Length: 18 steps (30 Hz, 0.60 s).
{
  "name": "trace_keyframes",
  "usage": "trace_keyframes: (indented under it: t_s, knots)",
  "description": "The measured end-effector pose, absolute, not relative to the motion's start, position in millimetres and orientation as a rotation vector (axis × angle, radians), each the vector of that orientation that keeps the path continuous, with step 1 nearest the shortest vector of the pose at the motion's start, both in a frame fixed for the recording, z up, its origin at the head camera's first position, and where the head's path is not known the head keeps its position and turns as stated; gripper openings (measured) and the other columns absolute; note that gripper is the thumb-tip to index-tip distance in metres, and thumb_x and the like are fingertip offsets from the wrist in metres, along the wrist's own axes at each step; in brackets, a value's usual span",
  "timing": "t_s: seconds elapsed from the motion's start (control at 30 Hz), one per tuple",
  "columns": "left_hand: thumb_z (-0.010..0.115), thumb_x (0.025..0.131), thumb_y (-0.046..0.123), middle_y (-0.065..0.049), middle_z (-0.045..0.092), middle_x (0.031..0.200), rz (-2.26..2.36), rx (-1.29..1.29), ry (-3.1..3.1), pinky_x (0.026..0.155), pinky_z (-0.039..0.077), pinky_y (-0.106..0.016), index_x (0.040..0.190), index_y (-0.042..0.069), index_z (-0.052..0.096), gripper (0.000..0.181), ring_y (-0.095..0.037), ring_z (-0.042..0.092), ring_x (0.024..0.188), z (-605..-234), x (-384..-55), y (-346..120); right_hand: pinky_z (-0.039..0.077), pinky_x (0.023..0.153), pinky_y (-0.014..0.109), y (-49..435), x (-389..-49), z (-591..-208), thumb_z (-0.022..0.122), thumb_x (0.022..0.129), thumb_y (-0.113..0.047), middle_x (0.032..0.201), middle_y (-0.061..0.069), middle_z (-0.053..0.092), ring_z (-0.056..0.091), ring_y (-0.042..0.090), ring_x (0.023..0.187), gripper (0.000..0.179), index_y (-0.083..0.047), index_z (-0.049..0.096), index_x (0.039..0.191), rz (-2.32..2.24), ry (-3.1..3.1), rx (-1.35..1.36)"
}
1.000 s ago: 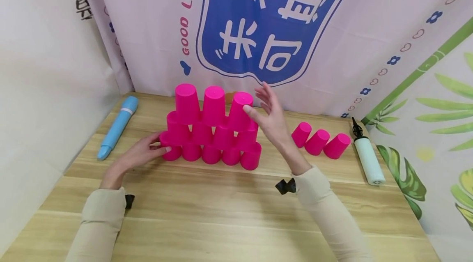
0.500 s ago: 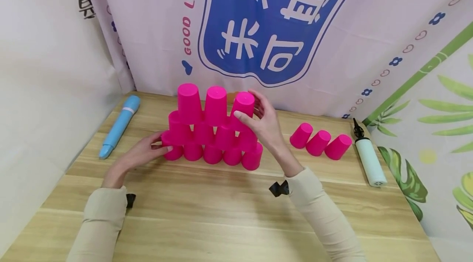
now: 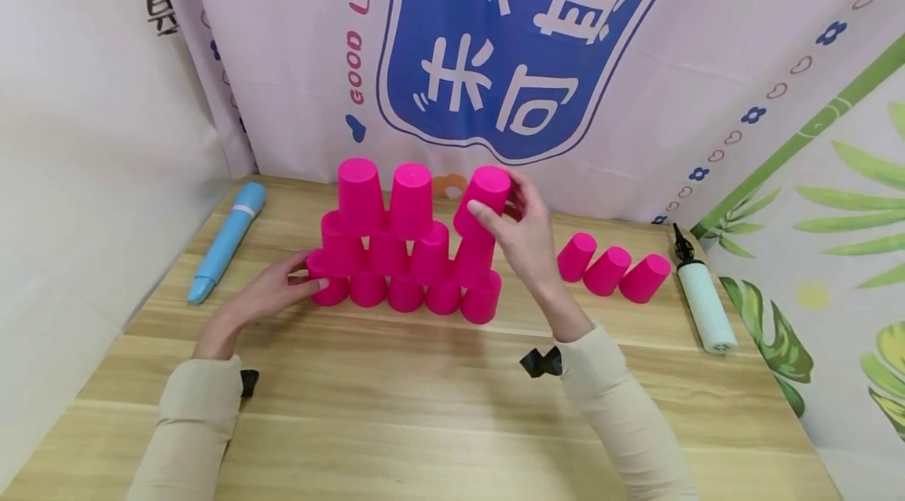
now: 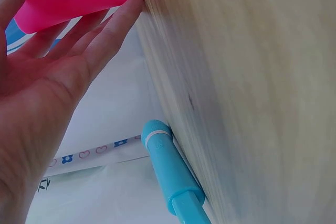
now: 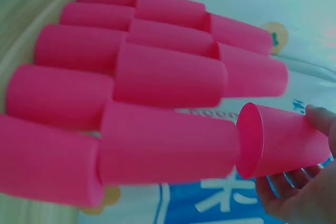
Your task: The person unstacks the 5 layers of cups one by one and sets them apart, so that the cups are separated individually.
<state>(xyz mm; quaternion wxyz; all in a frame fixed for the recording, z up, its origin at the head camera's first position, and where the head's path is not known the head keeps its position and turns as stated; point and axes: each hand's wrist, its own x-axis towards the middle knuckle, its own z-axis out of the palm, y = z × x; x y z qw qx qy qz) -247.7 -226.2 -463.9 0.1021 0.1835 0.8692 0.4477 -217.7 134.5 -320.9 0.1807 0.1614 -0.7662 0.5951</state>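
Upside-down pink cups stand in a stepped wall in the head view. My right hand grips a pink cup between thumb and fingers at the right end of the top row. This cup leans, and its rim is right at the base of the second-row end cup in the right wrist view. Two more top-row cups, a left one and a middle one, stand upright. My left hand holds the bottom row's left end cup, thumb in front and fingers behind; its fingers show along the cup's side.
Three pink cups stand apart on the wooden table to the right. Beyond them lies a pale green hand pump with a black nozzle. A blue tube-shaped thing lies at the left. A printed curtain hangs behind.
My right hand has closed round the top row's right cup and moved it to the right, leaving a wider gap beside the middle cup. My left hand has stayed at its cup.
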Motion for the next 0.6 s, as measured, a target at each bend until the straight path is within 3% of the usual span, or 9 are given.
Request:
trace_keyframes:
  t_s: [0.2, 0.4, 0.6]
  knots:
    - [0.062, 0.095, 0.032, -0.021, 0.042, 0.144, 1.316, 0.544, 2.569, 0.1, 0.042, -0.057, 0.147, 0.003, 0.033, 0.066, -0.043, 0.043, 0.127, -464.6, -249.9, -226.2, 0.052, 0.091, 0.033, 163.9, -220.8, -314.7, 0.071, 0.086, -0.008, 0.124, 0.015, 0.058, 0.057, 0.025, 0.11, 0.054, -0.002, 0.047, 0.134, 1.679, -2.068, 0.324]
    - [0.062, 0.095, 0.031, -0.022, 0.042, 0.144, 1.312, 0.551, 2.568, 0.1, 0.042, -0.058, 0.148, 0.002, 0.032, 0.067, -0.044, 0.043, 0.127, -467.9, -250.9, -226.5, 0.051, 0.092, 0.03, 207.8, -237.5, -343.1, 0.075, 0.084, -0.015, 0.124, 0.008, 0.059, 0.056, 0.021, 0.111, 0.056, -0.011, 0.049, 0.135, 1.707, -1.992, 0.177]
    - [0.062, 0.095, 0.032, -0.021, 0.041, 0.144, 1.323, 0.526, 2.55, 0.101, 0.041, -0.058, 0.147, 0.002, 0.032, 0.067, -0.044, 0.041, 0.128, -465.1, -249.1, -226.1, 0.045, 0.098, 0.031, 237.0, -238.7, -380.0, 0.075, 0.085, -0.024, 0.126, 0.007, 0.058, 0.053, 0.018, 0.112, 0.06, -0.011, 0.047, 0.136, 1.671, -2.07, -0.031]
